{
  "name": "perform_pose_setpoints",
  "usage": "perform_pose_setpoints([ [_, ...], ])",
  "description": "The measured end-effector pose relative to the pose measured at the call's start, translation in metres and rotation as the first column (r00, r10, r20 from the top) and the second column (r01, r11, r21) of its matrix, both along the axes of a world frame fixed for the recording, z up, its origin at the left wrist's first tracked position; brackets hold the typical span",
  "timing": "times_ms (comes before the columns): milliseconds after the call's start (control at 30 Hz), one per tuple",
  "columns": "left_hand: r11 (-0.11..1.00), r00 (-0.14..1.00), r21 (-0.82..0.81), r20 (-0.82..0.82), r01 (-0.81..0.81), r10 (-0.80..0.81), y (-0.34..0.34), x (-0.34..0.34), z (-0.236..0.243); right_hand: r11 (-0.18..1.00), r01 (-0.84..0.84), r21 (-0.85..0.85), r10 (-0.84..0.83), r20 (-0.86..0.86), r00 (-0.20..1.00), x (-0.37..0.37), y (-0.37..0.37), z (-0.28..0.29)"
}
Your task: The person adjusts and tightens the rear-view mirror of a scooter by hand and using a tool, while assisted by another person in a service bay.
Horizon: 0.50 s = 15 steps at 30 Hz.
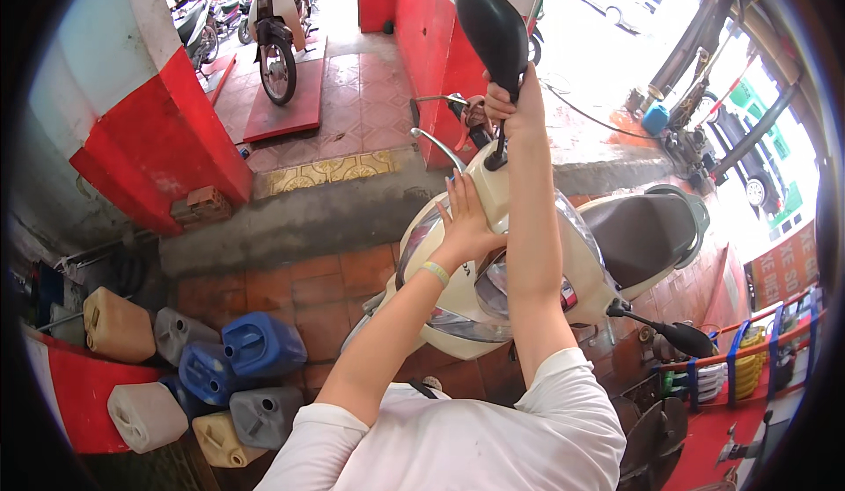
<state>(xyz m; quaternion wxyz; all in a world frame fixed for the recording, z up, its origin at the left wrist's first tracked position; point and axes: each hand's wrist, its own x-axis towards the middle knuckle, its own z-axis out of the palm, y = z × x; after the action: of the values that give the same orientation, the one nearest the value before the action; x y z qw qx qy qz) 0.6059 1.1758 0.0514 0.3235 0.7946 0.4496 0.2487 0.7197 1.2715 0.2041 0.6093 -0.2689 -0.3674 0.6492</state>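
A cream scooter (486, 188) stands in front of me, its dark seat (641, 238) stretching off to the right. My right hand (521, 111) is closed around the stem of a black rear-view mirror (489, 32), just below the mirror head. Against the cream front cover by the handlebar lies my left hand (465, 227), fingers stretched and spread, holding nothing. A silver brake lever (437, 149) sticks out just beyond its fingertips. The scooter's other mirror (689, 340) points to the lower right. My right forearm hides part of the front cover.
Several plastic jerrycans (264, 344) cluster on the tiles at lower left. A concrete step (290, 218) runs behind the scooter. Beyond it, another motorbike (280, 38) stands on a red platform (286, 108). At lower right is a red rack (748, 377) with hanging parts.
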Motion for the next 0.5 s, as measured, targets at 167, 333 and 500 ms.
perform_pose_setpoints([
  [167,0.979,0.983,0.197,0.181,-0.051,0.015,0.003,-0.007,-0.006,0.999,0.036,0.0,-0.036,-0.011,0.999,0.004,-0.002,-0.001],
  [333,0.98,0.718,0.178,0.694,-0.089,-0.061,0.017,0.027,0.056,0.944,-0.296,0.144,0.324,-0.237,0.916,0.02,0.014,-0.017],
  [500,0.904,0.558,0.177,0.826,-0.389,0.078,0.032,0.063,0.056,0.968,-0.249,0.042,0.252,-0.196,0.948,0.004,0.006,0.007],
])
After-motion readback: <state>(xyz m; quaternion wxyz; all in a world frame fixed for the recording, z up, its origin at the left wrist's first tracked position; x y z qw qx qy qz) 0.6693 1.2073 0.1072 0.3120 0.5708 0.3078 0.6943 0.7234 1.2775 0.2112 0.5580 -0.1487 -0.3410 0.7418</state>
